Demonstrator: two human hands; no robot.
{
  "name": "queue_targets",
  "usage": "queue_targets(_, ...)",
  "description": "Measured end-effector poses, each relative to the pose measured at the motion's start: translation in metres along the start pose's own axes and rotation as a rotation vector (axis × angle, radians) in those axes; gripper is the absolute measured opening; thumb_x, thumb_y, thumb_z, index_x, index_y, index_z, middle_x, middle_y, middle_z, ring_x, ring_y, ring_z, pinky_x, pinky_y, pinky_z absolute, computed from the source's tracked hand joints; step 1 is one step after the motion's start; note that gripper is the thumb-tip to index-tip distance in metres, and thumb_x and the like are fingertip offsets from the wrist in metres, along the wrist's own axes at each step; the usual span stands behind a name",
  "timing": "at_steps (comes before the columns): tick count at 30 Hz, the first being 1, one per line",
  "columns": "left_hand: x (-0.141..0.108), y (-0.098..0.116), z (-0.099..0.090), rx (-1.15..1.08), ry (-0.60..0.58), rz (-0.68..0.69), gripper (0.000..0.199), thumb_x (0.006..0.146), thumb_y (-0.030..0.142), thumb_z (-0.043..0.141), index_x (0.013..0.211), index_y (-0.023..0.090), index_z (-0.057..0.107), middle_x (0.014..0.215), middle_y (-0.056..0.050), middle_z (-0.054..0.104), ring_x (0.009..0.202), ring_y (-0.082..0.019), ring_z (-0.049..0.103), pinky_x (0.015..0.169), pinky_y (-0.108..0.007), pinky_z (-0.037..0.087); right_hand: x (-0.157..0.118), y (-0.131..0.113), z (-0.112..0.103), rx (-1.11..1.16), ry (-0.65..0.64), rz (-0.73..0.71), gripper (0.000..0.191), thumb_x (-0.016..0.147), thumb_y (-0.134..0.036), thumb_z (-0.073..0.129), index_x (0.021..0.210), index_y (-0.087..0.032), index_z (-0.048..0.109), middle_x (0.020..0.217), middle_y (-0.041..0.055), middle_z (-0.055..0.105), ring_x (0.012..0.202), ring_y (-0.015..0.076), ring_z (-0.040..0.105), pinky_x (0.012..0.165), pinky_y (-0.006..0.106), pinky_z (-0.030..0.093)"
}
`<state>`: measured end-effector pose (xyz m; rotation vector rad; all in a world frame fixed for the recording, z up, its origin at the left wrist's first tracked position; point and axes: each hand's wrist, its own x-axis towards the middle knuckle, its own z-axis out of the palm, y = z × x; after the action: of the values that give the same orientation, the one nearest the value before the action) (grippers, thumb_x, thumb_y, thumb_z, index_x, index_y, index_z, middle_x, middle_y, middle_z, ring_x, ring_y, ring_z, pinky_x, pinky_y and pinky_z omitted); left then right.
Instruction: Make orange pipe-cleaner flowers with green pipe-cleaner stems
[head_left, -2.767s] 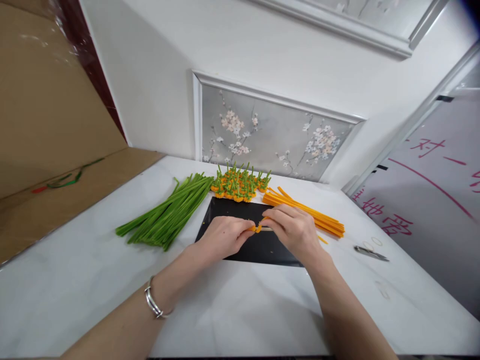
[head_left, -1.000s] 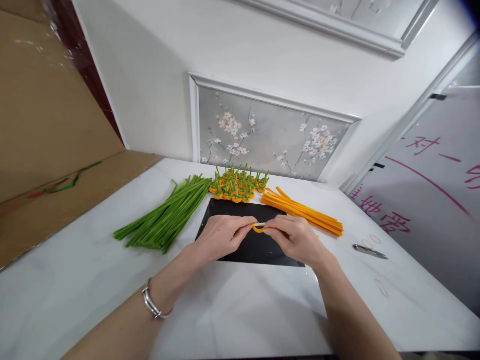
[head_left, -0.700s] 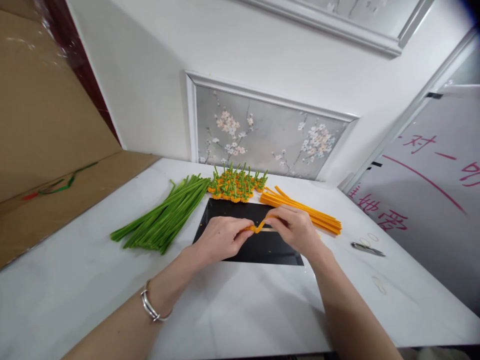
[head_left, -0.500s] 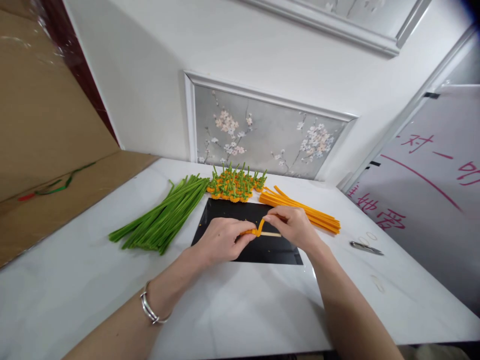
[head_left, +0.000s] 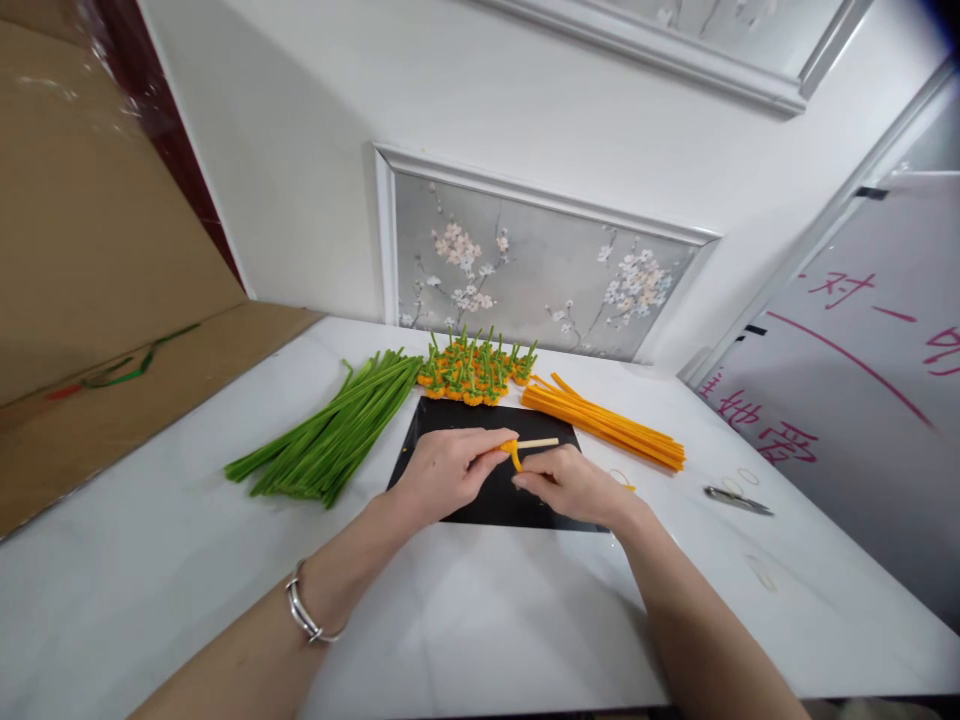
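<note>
Above the black mat point(head_left: 525, 510), my left hand point(head_left: 442, 472) pinches a thin wooden stick point(head_left: 540, 442) together with an orange fuzzy strip point(head_left: 516, 458) wrapped around it. The bare end of the stick points right. My right hand point(head_left: 562, 484) is closed at the strip's loose end, which hangs below the stick. Both hands are close together, with the fingertips a little apart. Small orange bits lie on the mat.
Green fuzzy stems point(head_left: 330, 430) lie at the left. Several orange pieces with green stems point(head_left: 472, 375) stand behind the mat. Orange strips point(head_left: 604, 422) lie right of them, and small snips point(head_left: 739, 500) farther right. Cardboard point(head_left: 97, 400) borders the left, a whiteboard point(head_left: 862, 450) the right.
My right hand has moved down, bringing the strip's loose end from above the stick to below it. The stick has risen slightly, and an orange bit now shows beside my right wrist.
</note>
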<state>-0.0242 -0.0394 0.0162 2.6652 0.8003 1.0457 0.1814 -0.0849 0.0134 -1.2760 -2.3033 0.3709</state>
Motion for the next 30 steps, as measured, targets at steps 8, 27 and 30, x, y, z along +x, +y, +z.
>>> queue_targets(8,0.002,-0.002,-0.005,0.140,-0.045,-0.082,0.030,0.092,0.035,0.049,0.115,0.028,0.065,0.089,0.002,0.074,0.078,-0.015,0.067,0.061,-0.022,0.041,-0.006,-0.012,-0.004,-0.137,0.005,-0.034,0.038,0.090,-0.029,0.053,0.055,-0.018,0.042,0.053,-0.0067,0.035,0.051,0.0094,0.022,0.049,0.024,0.021)
queue_targets(27,0.001,-0.003,-0.002,0.148,-0.124,-0.042,0.023,0.092,0.036,0.051,0.107,0.031,0.068,0.089,0.005,0.074,0.076,-0.014,0.067,0.063,-0.022,0.040,-0.001,-0.009,-0.013,-0.010,0.392,-0.148,0.017,0.092,-0.024,0.051,0.087,-0.020,0.067,0.075,0.0025,0.066,0.065,0.0135,0.059,0.060,0.026,0.046)
queue_targets(30,0.001,-0.003,-0.001,0.138,-0.122,-0.020,0.026,0.092,0.037,0.050,0.110,0.030,0.067,0.089,0.003,0.074,0.076,-0.014,0.067,0.063,-0.022,0.041,-0.001,-0.008,-0.014,0.004,0.401,-0.129,0.016,0.091,-0.024,0.053,0.085,-0.020,0.067,0.076,0.0016,0.066,0.064,0.0133,0.059,0.060,0.026,0.046)
